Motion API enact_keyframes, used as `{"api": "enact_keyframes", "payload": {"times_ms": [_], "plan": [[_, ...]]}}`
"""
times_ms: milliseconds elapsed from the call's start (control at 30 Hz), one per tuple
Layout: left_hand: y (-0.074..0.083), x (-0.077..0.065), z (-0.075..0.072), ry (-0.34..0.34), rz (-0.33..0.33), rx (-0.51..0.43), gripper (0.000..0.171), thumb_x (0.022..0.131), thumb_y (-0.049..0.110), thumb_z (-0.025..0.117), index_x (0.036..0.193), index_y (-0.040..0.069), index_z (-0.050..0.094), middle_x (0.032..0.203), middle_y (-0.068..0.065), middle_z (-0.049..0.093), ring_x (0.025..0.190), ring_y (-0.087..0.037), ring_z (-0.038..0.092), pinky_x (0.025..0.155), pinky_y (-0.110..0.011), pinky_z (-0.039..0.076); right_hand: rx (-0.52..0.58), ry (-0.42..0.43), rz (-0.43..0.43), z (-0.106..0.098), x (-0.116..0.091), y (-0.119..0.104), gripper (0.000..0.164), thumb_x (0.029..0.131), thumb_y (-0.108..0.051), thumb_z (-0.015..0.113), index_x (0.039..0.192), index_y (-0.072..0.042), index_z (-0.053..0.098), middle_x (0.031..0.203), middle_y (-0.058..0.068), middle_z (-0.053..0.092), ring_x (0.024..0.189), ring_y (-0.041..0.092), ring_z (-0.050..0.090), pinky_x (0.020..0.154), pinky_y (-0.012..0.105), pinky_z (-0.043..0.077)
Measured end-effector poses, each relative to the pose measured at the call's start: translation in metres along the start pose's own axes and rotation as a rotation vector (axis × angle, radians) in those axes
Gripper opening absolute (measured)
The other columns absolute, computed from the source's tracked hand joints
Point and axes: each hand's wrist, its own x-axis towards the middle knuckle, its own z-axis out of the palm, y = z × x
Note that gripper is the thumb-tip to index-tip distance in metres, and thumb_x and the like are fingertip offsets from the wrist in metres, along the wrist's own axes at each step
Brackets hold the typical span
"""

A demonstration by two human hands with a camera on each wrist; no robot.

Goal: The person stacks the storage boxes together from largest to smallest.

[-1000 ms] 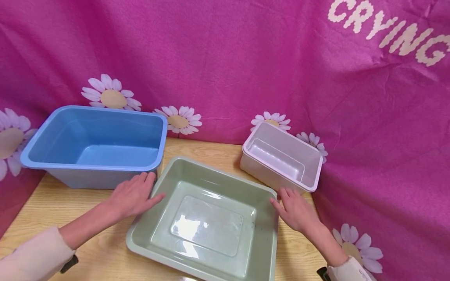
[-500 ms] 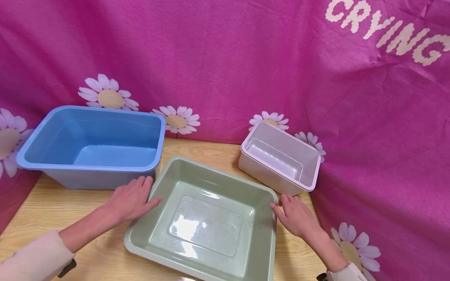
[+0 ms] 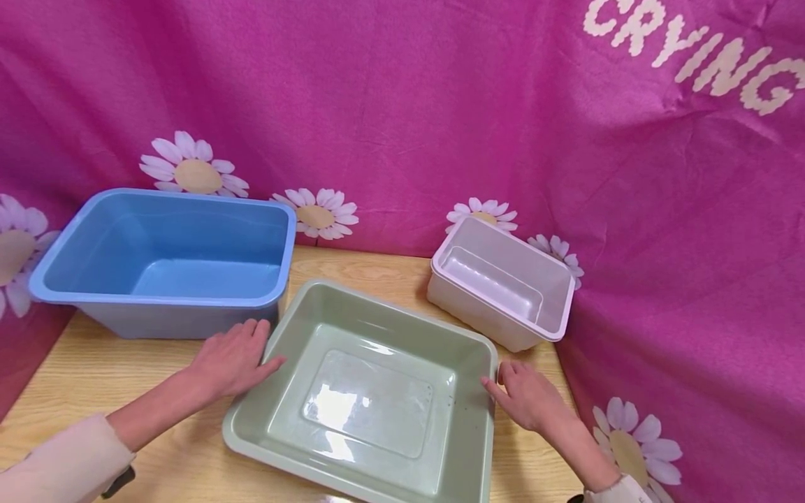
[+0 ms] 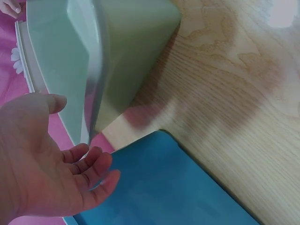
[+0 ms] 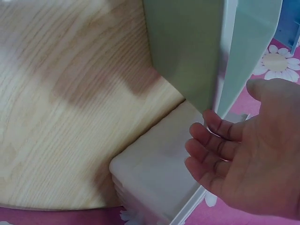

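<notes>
A shallow green plastic basin (image 3: 367, 405) sits on the table, turned at a slight angle. At its left rim is my left hand (image 3: 229, 360), thumb over the inside and fingers outside; the left wrist view shows the fingers (image 4: 96, 168) loosely bent around the rim with a gap. My right hand (image 3: 531, 395) is at the right rim in the same way, with fingertips (image 5: 213, 119) right at the edge and the thumb (image 5: 255, 89) apart from it. Neither hand is closed tightly on the rim.
A deep blue tub (image 3: 189, 304) stands at the back left, close to the basin's corner. Behind the right hand is a smaller pale lilac bin (image 3: 484, 311). A pink cloth (image 3: 402, 126) with daisies hangs behind the wooden table (image 3: 365, 269).
My right hand has slid nearer along the basin's right rim, away from the lilac bin. My left hand has shifted slightly nearer and left. The basin and tubs stay about where they were.
</notes>
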Motion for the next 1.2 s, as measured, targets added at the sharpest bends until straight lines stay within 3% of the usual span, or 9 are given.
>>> {"api": "enact_keyframes", "payload": {"times_ms": [467,800,967,1200], "plan": [[-0.005,-0.002,0.009,-0.037,0.012,0.028,0.046,0.089,0.042,0.069,0.099,0.003,0.046,0.079,-0.007,0.045,0.067,-0.023,0.046,0.054,-0.039,0.041,-0.008,-0.093,0.023,0.018,-0.014,-0.005,0.043,0.099,-0.05,0.053,0.08,-0.012,0.052,0.076,0.002,0.051,0.074,0.027,0.056,0.067,0.046,0.046],[-0.009,-0.004,0.011,-0.042,0.041,0.019,0.04,0.09,0.034,0.069,0.103,0.003,0.047,0.079,-0.006,0.045,0.069,-0.024,0.049,0.055,-0.041,0.044,0.057,-0.095,0.042,0.024,-0.02,-0.008,0.044,0.09,-0.053,0.064,0.087,-0.011,0.052,0.075,-0.001,0.047,0.074,0.022,0.051,0.068,0.043,0.045],[-0.011,-0.004,0.012,-0.052,0.053,0.009,0.034,0.09,0.027,0.068,0.102,0.003,0.047,0.079,-0.007,0.047,0.071,-0.026,0.053,0.057,-0.044,0.046,0.067,-0.099,0.034,0.024,-0.017,-0.008,0.043,0.09,-0.051,0.065,0.089,-0.01,0.052,0.076,-0.001,0.046,0.075,0.022,0.051,0.069,0.043,0.045],[-0.013,-0.005,0.014,-0.04,0.058,0.002,0.034,0.089,0.029,0.068,0.098,0.004,0.048,0.078,-0.006,0.047,0.071,-0.027,0.052,0.057,-0.045,0.045,0.062,-0.087,0.046,0.024,-0.015,-0.009,0.041,0.091,-0.047,0.066,0.089,-0.008,0.051,0.075,0.002,0.047,0.076,0.024,0.053,0.07,0.044,0.045]]}}
